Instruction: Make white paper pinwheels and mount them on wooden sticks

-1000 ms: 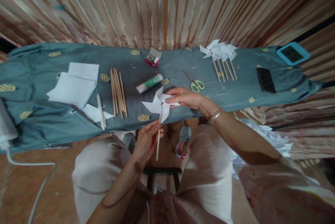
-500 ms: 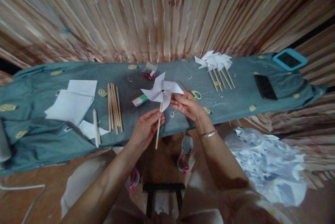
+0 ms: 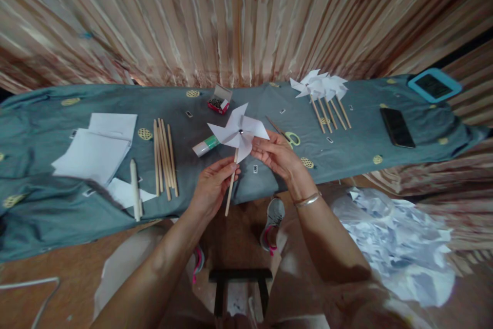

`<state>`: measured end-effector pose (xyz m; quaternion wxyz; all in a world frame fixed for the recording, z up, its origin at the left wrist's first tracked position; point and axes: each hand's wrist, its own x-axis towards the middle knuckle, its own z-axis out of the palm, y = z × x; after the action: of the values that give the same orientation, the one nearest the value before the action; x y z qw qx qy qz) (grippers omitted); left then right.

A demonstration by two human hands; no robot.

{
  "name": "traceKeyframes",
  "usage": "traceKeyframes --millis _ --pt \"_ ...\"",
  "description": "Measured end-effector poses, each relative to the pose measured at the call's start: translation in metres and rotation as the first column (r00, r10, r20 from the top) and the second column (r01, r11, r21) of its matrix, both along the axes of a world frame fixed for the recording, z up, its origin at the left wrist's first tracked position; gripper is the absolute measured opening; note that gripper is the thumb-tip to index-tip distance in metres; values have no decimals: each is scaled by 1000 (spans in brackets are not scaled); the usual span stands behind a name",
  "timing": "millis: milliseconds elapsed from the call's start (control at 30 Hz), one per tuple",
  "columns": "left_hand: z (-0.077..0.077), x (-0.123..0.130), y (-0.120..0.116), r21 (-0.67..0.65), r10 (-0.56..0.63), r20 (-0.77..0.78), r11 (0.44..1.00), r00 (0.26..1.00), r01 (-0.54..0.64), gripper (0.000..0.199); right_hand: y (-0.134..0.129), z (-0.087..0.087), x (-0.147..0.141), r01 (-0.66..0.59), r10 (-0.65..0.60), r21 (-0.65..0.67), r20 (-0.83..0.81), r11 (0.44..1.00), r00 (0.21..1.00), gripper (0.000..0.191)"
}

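A white paper pinwheel [image 3: 235, 133] with a shiny pin at its centre faces up in front of me on a wooden stick. My left hand [image 3: 213, 182] is closed around that stick just below the blades, thumb on top. At the pinwheel's right side, my right hand [image 3: 280, 157] has its fingers bent against the right and lower blades, the right blade tip between thumb and forefinger. Behind the pinwheel lies a tube with a green band [image 3: 206, 146]. A small red open box [image 3: 219, 100] of metal pins stands farther back. Scissors with pale green handles [image 3: 291, 139] lie beyond my right hand.
On the left are white paper sheets [image 3: 96, 152], a white pen-like tool [image 3: 135, 190] and several wooden sticks [image 3: 165, 159]. Several pinwheels [image 3: 318, 85] lie back right, near a black phone [image 3: 397, 128] and a blue-framed tablet [image 3: 434, 85]. A bag of paper pieces [image 3: 396, 242] sits below right.
The camera view has shifted slightly. The pinwheel's blades have turned a little, and its stick leans slightly more. Both hands keep nearly the same places.
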<state>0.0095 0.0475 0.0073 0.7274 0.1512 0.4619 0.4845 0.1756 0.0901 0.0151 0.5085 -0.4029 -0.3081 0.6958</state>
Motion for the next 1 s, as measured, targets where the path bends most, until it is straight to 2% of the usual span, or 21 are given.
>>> traceKeyframes --millis 200,600,833,1000 --pt "-2 0 2 43 12 -22 999 1000 -11 34 1 2 -10 10 -10 -74 -1 997 1000 43" --pt "-6 1 7 86 28 -38 996 999 -25 41 4 3 -21 59 -58 -95 18 994 998 41" --pt "-5 0 7 110 28 -56 994 998 -22 40 5 -1 -23 53 -51 -79 25 996 998 42" --pt "-4 -1 9 102 44 -50 994 998 -39 42 5 0 -17 -17 20 -35 70 999 997 45"
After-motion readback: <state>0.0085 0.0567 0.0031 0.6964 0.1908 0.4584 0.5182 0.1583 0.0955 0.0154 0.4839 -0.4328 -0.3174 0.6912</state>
